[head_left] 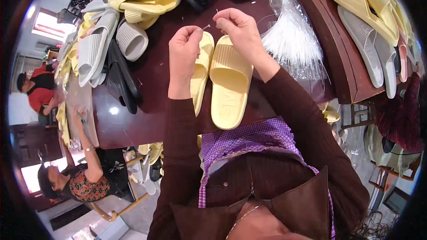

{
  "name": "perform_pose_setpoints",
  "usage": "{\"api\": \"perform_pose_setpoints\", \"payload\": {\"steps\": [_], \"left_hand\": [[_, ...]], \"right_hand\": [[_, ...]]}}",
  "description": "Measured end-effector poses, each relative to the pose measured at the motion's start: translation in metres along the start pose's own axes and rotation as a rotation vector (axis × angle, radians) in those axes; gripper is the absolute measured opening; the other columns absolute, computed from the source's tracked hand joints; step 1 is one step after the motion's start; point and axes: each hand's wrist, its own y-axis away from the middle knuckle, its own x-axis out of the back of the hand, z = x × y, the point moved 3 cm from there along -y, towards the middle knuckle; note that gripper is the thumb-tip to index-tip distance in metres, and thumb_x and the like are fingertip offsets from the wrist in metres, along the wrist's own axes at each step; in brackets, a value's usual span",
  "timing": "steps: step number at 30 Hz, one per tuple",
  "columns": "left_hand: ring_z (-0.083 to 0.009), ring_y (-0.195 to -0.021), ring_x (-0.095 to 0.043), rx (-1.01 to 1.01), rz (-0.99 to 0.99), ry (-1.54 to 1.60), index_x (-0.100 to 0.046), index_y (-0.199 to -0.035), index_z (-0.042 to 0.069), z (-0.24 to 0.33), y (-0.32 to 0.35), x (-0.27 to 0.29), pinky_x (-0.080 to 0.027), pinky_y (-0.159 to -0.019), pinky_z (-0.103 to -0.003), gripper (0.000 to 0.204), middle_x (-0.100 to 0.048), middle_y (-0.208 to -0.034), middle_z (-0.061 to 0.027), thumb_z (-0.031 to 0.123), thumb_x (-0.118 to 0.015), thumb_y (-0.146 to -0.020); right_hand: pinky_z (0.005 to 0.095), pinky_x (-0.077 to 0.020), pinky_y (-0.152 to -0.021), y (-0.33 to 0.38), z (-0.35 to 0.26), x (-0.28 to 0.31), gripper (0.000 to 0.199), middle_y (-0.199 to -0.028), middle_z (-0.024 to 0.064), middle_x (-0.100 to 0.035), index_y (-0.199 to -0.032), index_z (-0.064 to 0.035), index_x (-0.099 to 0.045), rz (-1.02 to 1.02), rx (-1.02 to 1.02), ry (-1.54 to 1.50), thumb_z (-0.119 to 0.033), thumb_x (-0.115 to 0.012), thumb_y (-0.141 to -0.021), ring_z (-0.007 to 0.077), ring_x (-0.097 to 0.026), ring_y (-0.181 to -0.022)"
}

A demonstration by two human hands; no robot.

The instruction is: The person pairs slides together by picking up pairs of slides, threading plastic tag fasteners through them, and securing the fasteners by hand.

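Observation:
My left hand [183, 46] is closed in a pinch above the toe of a yellow slide slipper [201, 73]. From its fingertips sticks a thin white plastic tag fastener [206, 27]. My right hand [239, 30] also pinches, over the other yellow slipper [229, 100] of the pair; a fine strand tip shows at its fingers. Whether one strand runs between both hands is too fine to tell. The two slippers lie side by side on the dark red table, heels toward me. Right of them, a bundle of white plastic fasteners [291, 40] fans out of a clear bag.
Grey slippers [133, 42], black slippers [120, 78] and yellow slippers [149, 2] are heaped at the table's left and back. More slippers [367, 9] lie beyond a raised wooden edge [327, 35] on the right. Several co-workers are around, one seated at left [84, 182].

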Motion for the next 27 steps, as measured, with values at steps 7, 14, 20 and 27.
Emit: {"api": "perform_pose_setpoints", "payload": {"steps": [7, 14, 20, 27], "left_hand": [[-0.0005, -0.052, -0.044, -0.030, -0.002, 0.298, -0.062, -0.094, 0.001, 0.001, 0.003, 0.005, -0.034, -0.046, -0.016, 0.012, -0.058, -0.073, 0.0026, 0.012, -0.060, -0.091], [-0.0008, -0.052, -0.043, -0.035, -0.013, 0.317, -0.061, -0.092, 0.001, 0.009, 0.008, 0.002, -0.033, -0.047, -0.015, 0.009, -0.055, -0.069, 0.0038, 0.009, -0.058, -0.091], [-0.0017, -0.051, -0.043, -0.012, -0.064, 0.441, -0.061, -0.092, 0.001, 0.005, 0.008, 0.005, -0.033, -0.047, -0.017, 0.009, -0.054, -0.066, 0.0037, 0.009, -0.057, -0.092], [-0.0028, -0.050, -0.042, 0.032, -0.080, 0.442, -0.060, -0.091, 0.001, 0.007, 0.007, 0.004, -0.034, -0.046, -0.018, 0.009, -0.051, -0.063, 0.0029, 0.008, -0.055, -0.092]], "right_hand": [[0.0207, -0.0463, -0.070, 0.012, -0.013, -0.014, 0.014, -0.085, 0.0008, -0.063, -0.099, 0.0014, -0.063, -0.068, 0.032, 0.151, -0.006, -0.059, -0.088, 0.0061, -0.057, -0.078], [0.0219, -0.0466, -0.069, 0.012, -0.014, -0.013, 0.011, -0.085, 0.0017, -0.065, -0.096, 0.0000, -0.065, -0.060, 0.165, 0.259, -0.005, -0.060, -0.087, 0.0076, -0.058, -0.078], [0.0260, -0.0469, -0.071, 0.013, -0.023, -0.015, 0.008, -0.083, 0.0040, -0.066, -0.090, -0.0020, -0.067, -0.088, 0.236, 0.351, -0.004, -0.062, -0.083, 0.0127, -0.060, -0.077], [0.0302, -0.0444, -0.076, 0.014, -0.023, -0.014, 0.008, -0.081, 0.0045, -0.065, -0.088, -0.0040, -0.068, -0.099, 0.306, 0.412, -0.005, -0.064, -0.081, 0.0174, -0.059, -0.078]]}}
